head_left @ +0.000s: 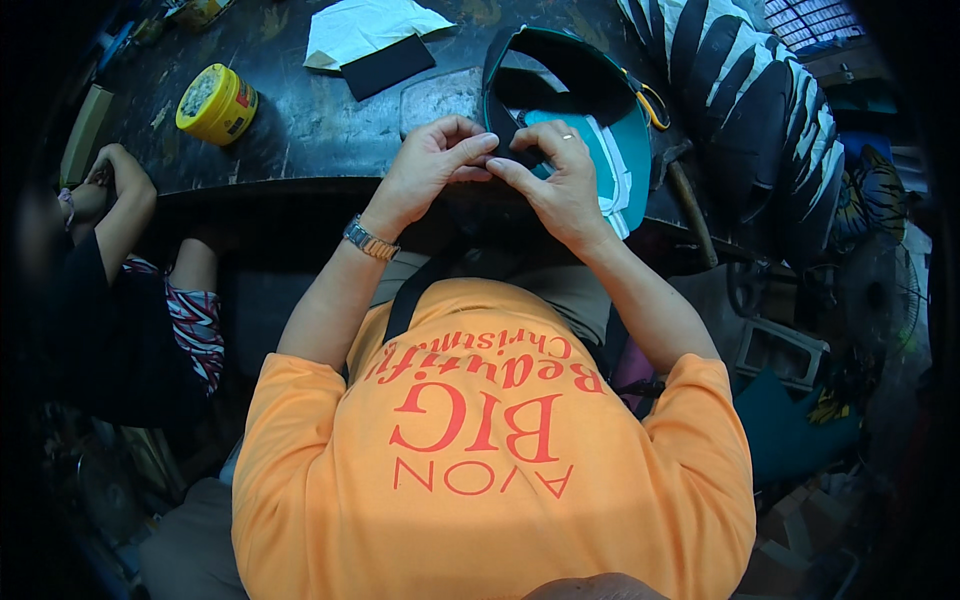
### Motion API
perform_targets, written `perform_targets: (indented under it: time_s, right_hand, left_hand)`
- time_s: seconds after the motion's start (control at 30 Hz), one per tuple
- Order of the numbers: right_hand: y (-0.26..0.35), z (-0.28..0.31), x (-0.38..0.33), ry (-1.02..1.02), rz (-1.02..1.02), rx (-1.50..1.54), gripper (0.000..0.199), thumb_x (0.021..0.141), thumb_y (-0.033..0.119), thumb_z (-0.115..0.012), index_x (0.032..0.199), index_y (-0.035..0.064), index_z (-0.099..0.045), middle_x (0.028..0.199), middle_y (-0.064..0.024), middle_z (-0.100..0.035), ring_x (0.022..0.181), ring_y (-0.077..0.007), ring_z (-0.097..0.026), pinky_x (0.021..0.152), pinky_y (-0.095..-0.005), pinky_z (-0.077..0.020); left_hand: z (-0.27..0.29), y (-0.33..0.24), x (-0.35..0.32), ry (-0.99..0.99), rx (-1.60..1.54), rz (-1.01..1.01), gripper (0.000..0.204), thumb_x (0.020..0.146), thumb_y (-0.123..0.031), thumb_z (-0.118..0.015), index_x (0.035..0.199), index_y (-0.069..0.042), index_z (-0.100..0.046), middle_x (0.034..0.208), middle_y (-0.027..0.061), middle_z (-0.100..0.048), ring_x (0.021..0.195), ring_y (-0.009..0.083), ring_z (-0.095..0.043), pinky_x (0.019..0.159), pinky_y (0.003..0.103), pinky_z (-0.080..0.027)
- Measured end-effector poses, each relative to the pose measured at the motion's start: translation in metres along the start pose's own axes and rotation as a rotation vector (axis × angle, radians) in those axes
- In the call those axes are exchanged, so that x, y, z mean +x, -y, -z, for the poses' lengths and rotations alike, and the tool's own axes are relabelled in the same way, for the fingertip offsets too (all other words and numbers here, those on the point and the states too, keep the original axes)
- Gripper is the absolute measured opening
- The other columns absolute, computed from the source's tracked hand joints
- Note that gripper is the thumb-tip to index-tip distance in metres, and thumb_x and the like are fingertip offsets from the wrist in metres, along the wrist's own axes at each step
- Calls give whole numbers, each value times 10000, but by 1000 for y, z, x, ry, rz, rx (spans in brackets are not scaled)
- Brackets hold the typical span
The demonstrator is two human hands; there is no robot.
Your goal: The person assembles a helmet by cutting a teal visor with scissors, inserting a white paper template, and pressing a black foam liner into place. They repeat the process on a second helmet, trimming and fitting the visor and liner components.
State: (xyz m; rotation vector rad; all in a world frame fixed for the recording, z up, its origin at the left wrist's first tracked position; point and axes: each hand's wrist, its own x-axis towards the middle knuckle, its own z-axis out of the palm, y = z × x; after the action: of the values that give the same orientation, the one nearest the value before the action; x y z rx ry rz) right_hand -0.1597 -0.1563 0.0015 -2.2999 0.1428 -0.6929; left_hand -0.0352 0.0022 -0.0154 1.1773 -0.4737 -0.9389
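Note:
Close together at the table's edge, my left hand (435, 168) and my right hand (562, 185) have thumbs and fingers pinched on a black piece of material (522, 156). Most of that piece is hidden by my fingers, so its kind is unclear. Just behind my hands stands a curved teal piece (634, 165) with a black inner side and white edging. A pair of scissors with orange-and-black handles (655, 103) rests at its right side. Below my left hand, a black strap (405, 300) runs across my lap.
A yellow tub (238, 108) stands on the dark table (330, 130), left of a black rectangle (388, 68) and white sheet (370, 30). A hammer (690, 210) lies at right, near stacked black pieces (745, 110). Another person's arm (125, 200) rests at left.

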Motion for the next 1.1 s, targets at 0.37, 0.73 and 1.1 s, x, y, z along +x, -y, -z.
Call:
perform_targets:
  time_s: [0.37, 0.73, 1.1]
  right_hand:
    - [-7, 1, -1, 69, -293, 416, 180, 792, 199, -819, 815, 75, -690, 798, -19, -637, 853, -191, -579, 863, -344, -397]
    - [2, 0, 2, -4, -147, 243, 381, 821, 333, -805, 1061, 55, -701, 988, -109, -671, 939, -248, -649, 828, -372, -517]
    - [3, 1, 29, 130, -344, 90, 454, 865, 460, -740, 1022, 35, -717, 883, -136, -715, 779, -249, -697, 711, -348, -548]
  left_hand:
    - [-2, 0, 0, 5, 15, -25, 183, 958, -162, -700, 1058, -20, -642, 979, 39, -663, 914, 110, -679, 782, 259, -610]
    - [12, -19, 11, -56, 59, -71, 177, 1001, -168, -632, 1089, -15, -650, 980, 62, -696, 903, 134, -704, 791, 274, -618]
    - [-3, -1, 12, -6, 118, -210, 179, 1030, -127, -571, 1115, 20, -627, 1007, 65, -676, 883, 123, -688, 803, 272, -613]
